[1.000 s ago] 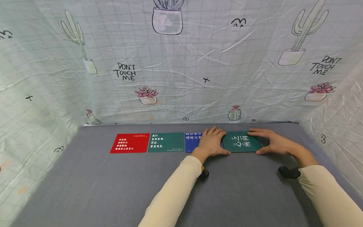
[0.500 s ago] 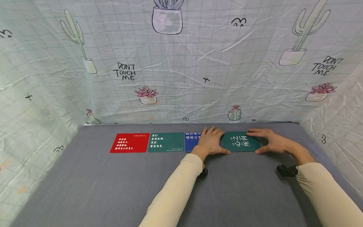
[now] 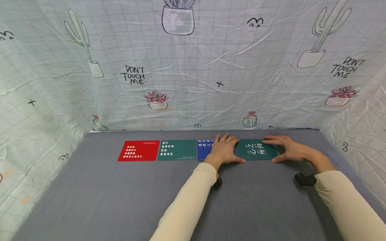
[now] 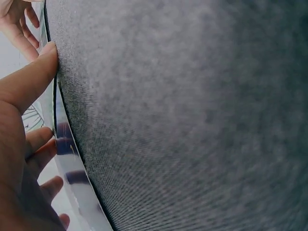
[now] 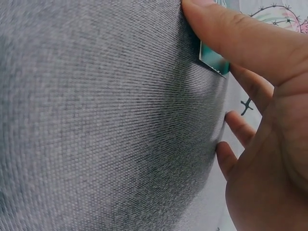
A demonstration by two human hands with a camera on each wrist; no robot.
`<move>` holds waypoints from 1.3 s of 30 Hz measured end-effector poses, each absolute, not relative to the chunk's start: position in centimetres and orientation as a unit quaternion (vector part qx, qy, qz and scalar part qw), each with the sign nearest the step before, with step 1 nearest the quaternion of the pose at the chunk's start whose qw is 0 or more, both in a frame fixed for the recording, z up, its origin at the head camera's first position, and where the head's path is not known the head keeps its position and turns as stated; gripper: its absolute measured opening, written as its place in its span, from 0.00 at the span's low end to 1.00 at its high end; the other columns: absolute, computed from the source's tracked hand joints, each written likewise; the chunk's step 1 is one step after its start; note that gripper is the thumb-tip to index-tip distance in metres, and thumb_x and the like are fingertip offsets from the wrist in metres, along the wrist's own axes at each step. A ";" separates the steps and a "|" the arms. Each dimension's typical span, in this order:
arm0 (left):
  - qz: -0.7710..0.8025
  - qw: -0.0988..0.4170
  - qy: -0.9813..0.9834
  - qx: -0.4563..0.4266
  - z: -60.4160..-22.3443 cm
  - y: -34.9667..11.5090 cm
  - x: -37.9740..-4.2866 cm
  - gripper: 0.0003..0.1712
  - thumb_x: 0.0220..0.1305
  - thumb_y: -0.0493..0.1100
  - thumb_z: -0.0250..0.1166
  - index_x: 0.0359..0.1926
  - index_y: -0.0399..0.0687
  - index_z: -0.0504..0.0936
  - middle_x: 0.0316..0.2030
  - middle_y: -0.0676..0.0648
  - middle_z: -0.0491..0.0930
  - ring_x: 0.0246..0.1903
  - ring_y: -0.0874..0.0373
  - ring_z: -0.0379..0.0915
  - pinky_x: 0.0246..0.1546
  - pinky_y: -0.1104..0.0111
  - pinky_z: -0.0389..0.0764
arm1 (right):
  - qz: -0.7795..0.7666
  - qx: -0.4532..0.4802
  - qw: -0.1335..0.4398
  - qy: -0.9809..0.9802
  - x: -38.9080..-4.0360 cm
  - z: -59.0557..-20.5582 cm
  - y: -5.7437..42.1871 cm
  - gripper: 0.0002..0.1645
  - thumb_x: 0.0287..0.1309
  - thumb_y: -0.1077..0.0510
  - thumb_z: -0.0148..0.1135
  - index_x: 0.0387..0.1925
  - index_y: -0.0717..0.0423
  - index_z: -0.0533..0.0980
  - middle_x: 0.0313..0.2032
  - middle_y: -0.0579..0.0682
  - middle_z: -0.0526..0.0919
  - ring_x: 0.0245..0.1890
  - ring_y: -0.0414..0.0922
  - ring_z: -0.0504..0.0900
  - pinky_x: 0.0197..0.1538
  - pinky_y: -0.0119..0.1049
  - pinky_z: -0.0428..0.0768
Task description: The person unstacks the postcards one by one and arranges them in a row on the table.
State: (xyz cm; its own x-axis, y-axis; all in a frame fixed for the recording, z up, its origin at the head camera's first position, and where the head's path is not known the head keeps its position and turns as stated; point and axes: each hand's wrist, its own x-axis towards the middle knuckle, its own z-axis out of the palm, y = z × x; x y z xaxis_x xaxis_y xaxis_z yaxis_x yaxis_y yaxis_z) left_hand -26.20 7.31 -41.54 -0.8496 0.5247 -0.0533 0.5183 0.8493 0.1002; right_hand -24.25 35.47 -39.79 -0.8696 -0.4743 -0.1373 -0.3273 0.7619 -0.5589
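A dark green card [image 3: 255,150] with white characters lies flat at the right end of a row. My right hand [image 3: 295,152] holds its right end, thumb at the near edge and forefinger at the far edge. Over the blue card [image 3: 204,151] spreads my left hand [image 3: 223,152], hiding much of it; its thumb and a fingertip hold the green card's left end. In the left wrist view, the left thumb [image 4: 36,74] touches the card's near edge. The right wrist view shows a green card corner [image 5: 214,58] under the right thumb [image 5: 240,33].
Farther left in the row are another green card [image 3: 177,150] and a red card [image 3: 139,150]. All lie on a grey cloth-covered table [image 3: 120,197]. A cactus-print fabric wall [image 3: 193,67] stands behind and at both sides.
The green card at the right end has slid slightly left, closer to the blue card, with the right hand moving along. The left hand has hardly moved.
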 end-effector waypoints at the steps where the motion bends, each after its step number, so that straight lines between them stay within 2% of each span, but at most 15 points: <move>1: 0.041 0.040 0.961 0.271 -41.5 7.3 -26.2 0.51 0.49 0.77 0.60 0.71 0.63 0.60 0.70 0.59 0.58 0.72 0.56 0.43 0.69 0.52 0.42 | -0.268 -0.215 0.137 0.929 -24.3 -39.8 35.5 0.47 0.46 0.45 0.74 0.67 0.53 0.67 0.70 0.60 0.55 0.67 0.68 0.43 0.57 0.72 0.48; 39: 0.043 0.036 0.959 0.277 -41.3 7.2 -26.1 0.51 0.49 0.76 0.61 0.71 0.62 0.61 0.69 0.59 0.58 0.72 0.56 0.40 0.69 0.52 0.41 | -0.262 -0.226 0.126 0.930 -24.2 -40.0 35.6 0.47 0.46 0.44 0.74 0.66 0.54 0.67 0.69 0.61 0.57 0.67 0.68 0.44 0.57 0.72 0.48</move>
State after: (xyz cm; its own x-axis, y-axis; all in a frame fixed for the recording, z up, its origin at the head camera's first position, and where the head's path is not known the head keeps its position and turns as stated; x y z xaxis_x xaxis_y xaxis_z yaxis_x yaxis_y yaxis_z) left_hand -26.10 7.21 -41.30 -0.8441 0.5343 -0.0443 0.5282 0.8429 0.1024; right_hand -24.22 35.57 -39.97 -0.8665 -0.4858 -0.1149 -0.3542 0.7603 -0.5445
